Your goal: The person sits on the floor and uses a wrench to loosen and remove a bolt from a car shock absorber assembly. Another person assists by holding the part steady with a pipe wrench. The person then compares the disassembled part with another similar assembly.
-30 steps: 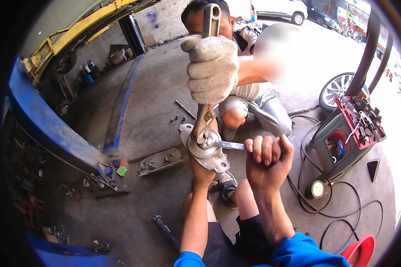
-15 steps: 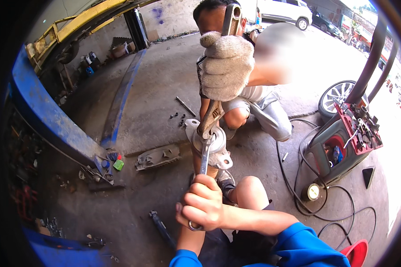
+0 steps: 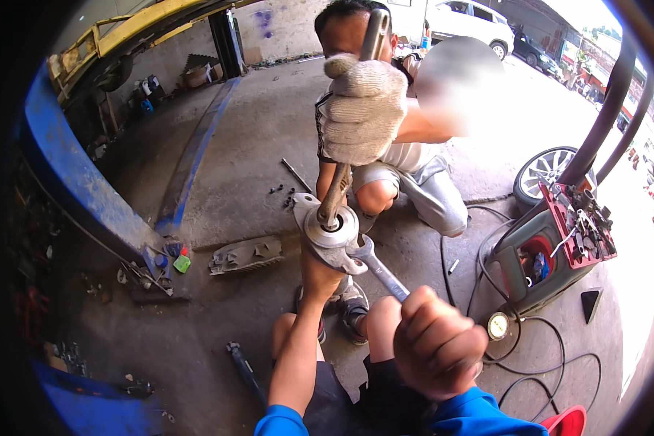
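My right hand [image 3: 439,341] is closed round the lower end of a combination wrench [image 3: 386,273]. The wrench's open end lies at the right edge of a round metal mount [image 3: 330,231] with flange ears; I cannot tell whether it touches. My left hand [image 3: 320,269] grips the mount from below, its fingers mostly hidden behind it. Opposite me, a co-worker's gloved hand [image 3: 363,109] holds an adjustable wrench [image 3: 338,190] upright, its jaws down at the mount's centre.
A crouching co-worker faces me closely. At right stand a tool cart [image 3: 534,254] with a red tray of tools and a wheel [image 3: 548,171]; a black hose [image 3: 552,363] loops across the floor. A blue lift post [image 3: 87,174] rises at left. Small nuts [image 3: 283,192] lie beyond the mount.
My right hand has swung to the right with the combination wrench, whose open end has come away from the mount's centre. The adjustable wrench stays at the centre; the mount sits slightly turned.
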The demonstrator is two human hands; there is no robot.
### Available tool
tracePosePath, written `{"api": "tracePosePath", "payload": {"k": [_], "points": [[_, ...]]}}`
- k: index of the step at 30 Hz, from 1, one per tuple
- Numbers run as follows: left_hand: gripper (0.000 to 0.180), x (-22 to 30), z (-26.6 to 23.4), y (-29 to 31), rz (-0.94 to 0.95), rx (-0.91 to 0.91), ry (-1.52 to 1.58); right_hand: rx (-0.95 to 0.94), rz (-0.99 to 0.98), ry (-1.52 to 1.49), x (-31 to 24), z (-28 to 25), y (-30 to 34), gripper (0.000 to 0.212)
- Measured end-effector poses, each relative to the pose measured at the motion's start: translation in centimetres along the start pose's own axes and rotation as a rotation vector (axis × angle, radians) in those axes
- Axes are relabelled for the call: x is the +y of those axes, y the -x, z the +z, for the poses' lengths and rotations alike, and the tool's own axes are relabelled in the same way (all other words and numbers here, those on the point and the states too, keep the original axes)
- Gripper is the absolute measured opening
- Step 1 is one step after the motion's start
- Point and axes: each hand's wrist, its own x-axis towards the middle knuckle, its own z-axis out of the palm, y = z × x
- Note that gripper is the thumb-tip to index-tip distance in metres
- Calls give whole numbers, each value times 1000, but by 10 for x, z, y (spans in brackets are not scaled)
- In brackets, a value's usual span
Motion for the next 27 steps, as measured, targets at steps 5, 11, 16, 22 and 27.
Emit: {"api": "tracePosePath", "payload": {"k": [5, 11, 16, 22, 27], "points": [[96, 12, 9, 0, -94, 13, 88, 342, 442, -578, 40, -66, -50, 42], [88, 14, 5, -2, 35, -93, -167, 294, 656, -963, 117, -118, -71, 40], [80, 8, 7, -2, 65, -113, -59, 363, 833, -1142, 161, -135, -68, 41], [72, -13, -10, 13, 109, -218, -352, 334, 1045, -1301, 199, -126, -75, 43], [74, -11, -5, 17, 57, -140, -315, 354, 1002, -1188, 180, -122, -76, 44]]}}
